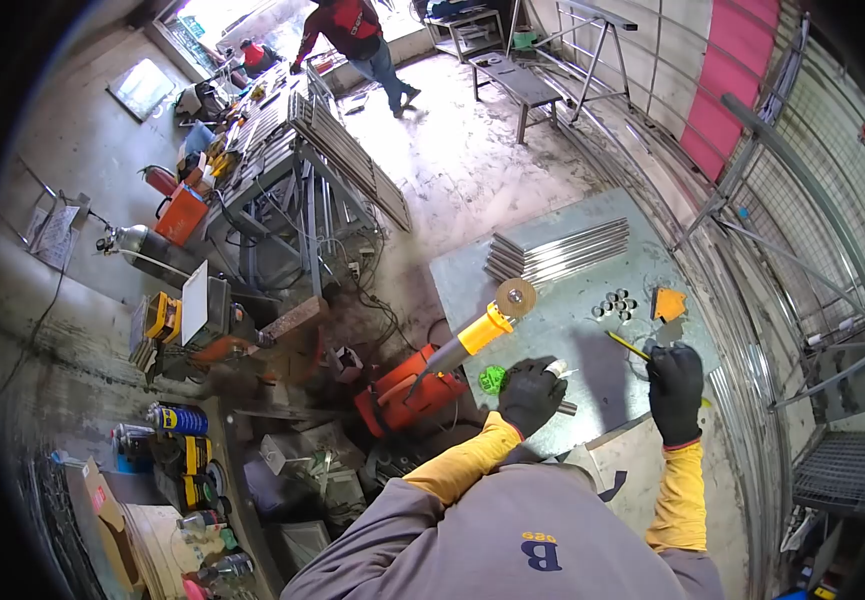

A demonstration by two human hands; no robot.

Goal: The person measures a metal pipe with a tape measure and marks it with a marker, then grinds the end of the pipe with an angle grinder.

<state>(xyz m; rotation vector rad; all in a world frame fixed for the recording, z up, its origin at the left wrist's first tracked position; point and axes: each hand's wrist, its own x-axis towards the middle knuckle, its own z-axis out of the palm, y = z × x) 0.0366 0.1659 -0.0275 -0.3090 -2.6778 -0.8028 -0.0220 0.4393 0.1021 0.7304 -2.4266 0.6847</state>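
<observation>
My left hand [532, 392], in a black glove, grips a short metal tube piece [556, 370] above the grey metal worktable [562, 330]. My right hand [674, 388], also gloved, holds a yellow pencil-like marker [628, 346] whose tip points left toward the tube. An angle grinder [477, 335] with a yellow guard and a worn disc lies on the table just left of my left hand. A small cluster of short tube pieces [614, 304] lies ahead of my right hand, beside an orange square [668, 303].
A bundle of steel tubes [557, 252] lies at the table's far side. An orange machine [407, 390] sits left of the table. Metal racks [302, 150], tools and spray cans [177, 418] crowd the left. Another person [357, 40] stands far back. Wire-mesh panels [822, 200] stand on the right.
</observation>
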